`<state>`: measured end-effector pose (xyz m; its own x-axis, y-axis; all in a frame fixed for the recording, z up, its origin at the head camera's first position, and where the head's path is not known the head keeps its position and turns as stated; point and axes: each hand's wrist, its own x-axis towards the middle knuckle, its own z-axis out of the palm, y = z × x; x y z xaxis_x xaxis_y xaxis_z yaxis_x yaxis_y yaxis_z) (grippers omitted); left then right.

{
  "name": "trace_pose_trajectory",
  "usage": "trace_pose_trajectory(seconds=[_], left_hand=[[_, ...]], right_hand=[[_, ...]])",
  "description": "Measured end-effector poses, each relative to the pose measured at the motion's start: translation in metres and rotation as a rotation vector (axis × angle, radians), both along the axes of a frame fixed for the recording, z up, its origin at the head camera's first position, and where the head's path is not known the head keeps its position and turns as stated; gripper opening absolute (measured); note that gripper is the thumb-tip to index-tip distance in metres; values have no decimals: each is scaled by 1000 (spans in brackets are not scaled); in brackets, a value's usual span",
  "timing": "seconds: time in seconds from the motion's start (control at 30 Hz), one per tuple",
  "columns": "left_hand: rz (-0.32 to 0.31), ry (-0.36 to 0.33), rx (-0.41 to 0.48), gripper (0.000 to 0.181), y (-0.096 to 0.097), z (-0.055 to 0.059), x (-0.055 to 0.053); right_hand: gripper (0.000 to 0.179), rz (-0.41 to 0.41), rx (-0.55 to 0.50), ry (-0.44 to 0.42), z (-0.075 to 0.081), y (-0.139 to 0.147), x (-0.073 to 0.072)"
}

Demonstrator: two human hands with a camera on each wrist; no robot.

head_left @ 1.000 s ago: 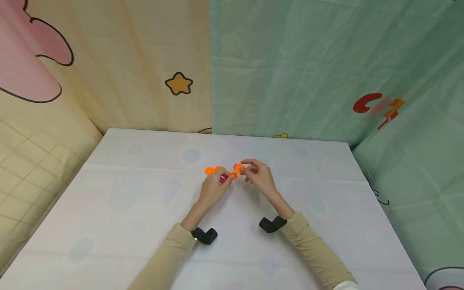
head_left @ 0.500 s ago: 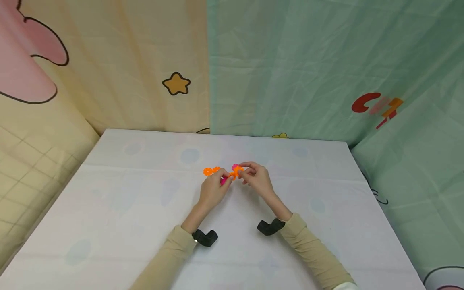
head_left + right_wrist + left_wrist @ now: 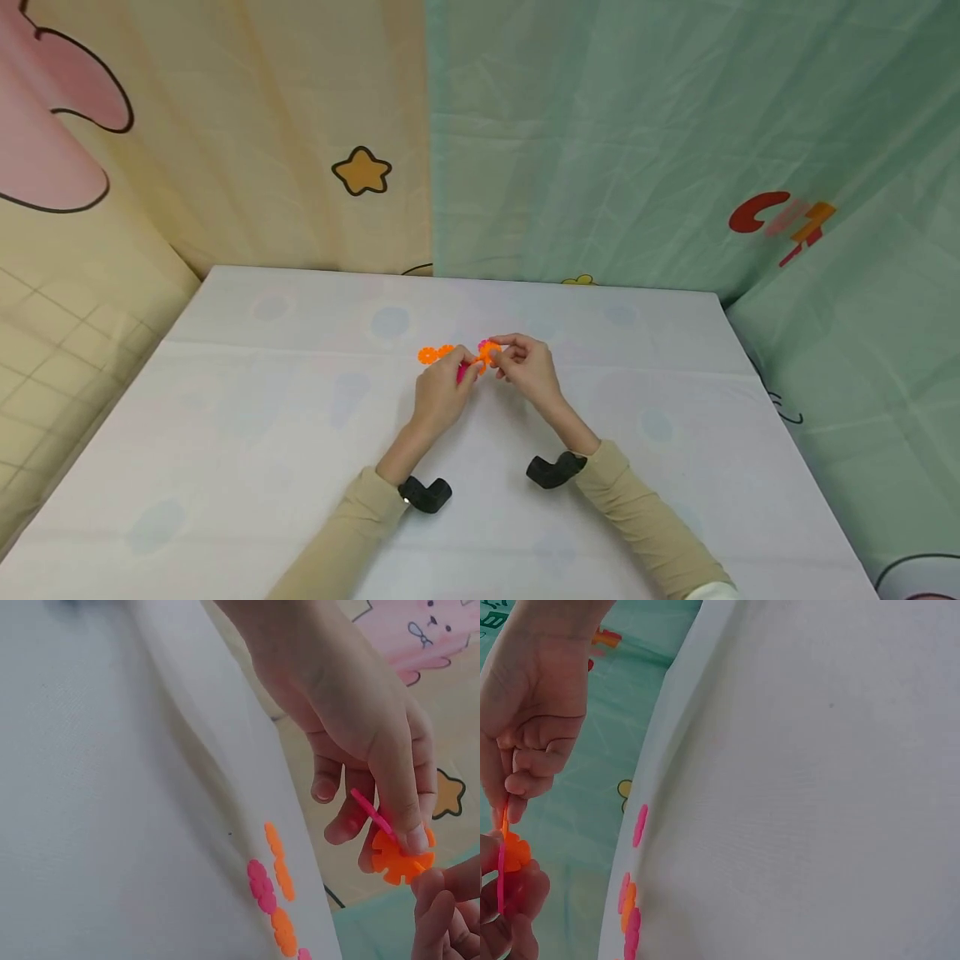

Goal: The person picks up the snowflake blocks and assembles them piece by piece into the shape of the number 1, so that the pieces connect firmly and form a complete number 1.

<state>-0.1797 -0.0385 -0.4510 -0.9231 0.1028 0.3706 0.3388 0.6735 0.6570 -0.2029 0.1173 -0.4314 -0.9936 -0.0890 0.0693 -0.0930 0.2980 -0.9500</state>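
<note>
Orange disc (image 3: 397,863), a pink disc (image 3: 367,808) against it, pinched by the right hand (image 3: 531,372) above the counter (image 3: 480,521). Left hand (image 3: 439,392) pinches a second orange disc (image 3: 505,817) touching the first; further discs (image 3: 262,886) lie below.

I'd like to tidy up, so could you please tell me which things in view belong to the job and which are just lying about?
In the job, judging by the hands:
Right hand: round orange plastic disc
Left hand: second orange plastic disc, apparently joined to a thin pink one

Lying on the white cloth, possibly spares:
Orange flower-shaped plastic discs
Pink flower-shaped plastic discs
</note>
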Motion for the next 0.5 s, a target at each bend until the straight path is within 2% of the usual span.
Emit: trace_pose_trajectory(seconds=[0.17, 0.5], left_hand=[[13, 21, 2, 13, 0, 0, -2], [28, -58, 12, 13, -6, -3, 1]], right_hand=[[22, -10, -3, 19, 1, -2, -1], [21, 18, 26, -59, -4, -2, -1]])
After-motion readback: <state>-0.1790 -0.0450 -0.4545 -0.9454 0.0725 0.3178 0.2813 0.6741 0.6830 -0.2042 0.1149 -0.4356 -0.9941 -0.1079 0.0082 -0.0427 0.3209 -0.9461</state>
